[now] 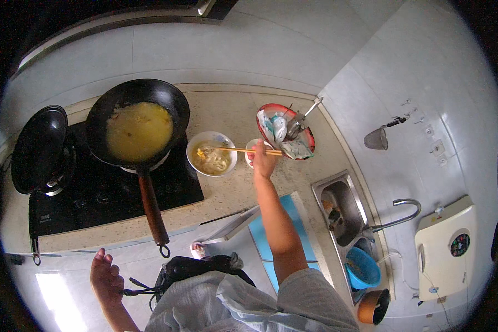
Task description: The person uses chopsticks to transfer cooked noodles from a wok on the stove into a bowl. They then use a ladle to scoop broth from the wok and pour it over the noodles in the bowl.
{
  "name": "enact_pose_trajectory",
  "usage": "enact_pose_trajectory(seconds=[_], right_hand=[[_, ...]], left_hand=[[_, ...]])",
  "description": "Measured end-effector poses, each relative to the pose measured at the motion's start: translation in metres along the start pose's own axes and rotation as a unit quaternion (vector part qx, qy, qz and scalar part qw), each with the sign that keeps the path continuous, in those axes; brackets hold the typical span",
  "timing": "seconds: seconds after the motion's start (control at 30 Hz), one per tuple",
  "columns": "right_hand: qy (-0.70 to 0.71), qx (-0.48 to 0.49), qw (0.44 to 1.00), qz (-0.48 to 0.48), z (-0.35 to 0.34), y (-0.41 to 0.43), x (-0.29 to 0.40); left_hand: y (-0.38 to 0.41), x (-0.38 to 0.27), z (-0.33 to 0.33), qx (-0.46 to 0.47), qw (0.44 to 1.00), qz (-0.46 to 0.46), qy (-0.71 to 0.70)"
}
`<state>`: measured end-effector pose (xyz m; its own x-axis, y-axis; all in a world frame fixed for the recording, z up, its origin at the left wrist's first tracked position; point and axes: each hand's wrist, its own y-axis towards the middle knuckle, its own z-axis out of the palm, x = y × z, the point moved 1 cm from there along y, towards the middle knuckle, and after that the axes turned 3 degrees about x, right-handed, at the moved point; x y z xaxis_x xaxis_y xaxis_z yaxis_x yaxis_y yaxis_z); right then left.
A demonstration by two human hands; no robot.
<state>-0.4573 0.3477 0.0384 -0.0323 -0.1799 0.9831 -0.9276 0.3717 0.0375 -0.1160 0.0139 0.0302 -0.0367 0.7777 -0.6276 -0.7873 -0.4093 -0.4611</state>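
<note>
My right hand [262, 159] grips a pair of wooden chopsticks [242, 150], whose tips are in a white bowl [233, 162] of noodles with egg and broth [211, 159]. Partly under this hand stands a small white bowl [249, 157]. Left of the noodle bowl, a black wok [178, 112] with a wooden handle [151, 207] holds yellowish broth [139, 130]. My left hand [106, 274] hangs in front of the counter, below the hob, with its fingers curled; whether it holds anything is hidden.
A second black pan or lid [39, 149] leans on the black hob [120, 211]. A red-rimmed basin [311, 141] with packets and a metal jar stands near the corner. At right are the sink [348, 211], faucet [406, 202], blue basin [363, 274] and a hanging strainer [376, 139].
</note>
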Motion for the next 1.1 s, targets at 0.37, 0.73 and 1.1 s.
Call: enact_pose_trajectory(seconds=[0.37,0.73,1.1], right_hand=[[-0.206,0.067,0.955,-0.203,0.027,-0.022,-0.004],[-0.114,0.116,0.970,-0.179,0.021,-0.028,0.039],[0.127,0.206,0.941,-0.236,0.057,-0.057,0.130]], left_hand=[[-0.001,0.000,0.004,0.018,1.000,-0.012,-0.002],[-0.009,-0.008,-0.013,-0.016,0.999,-0.006,-0.043],[-0.013,-0.013,-0.007,-0.022,0.996,-0.002,-0.090]])
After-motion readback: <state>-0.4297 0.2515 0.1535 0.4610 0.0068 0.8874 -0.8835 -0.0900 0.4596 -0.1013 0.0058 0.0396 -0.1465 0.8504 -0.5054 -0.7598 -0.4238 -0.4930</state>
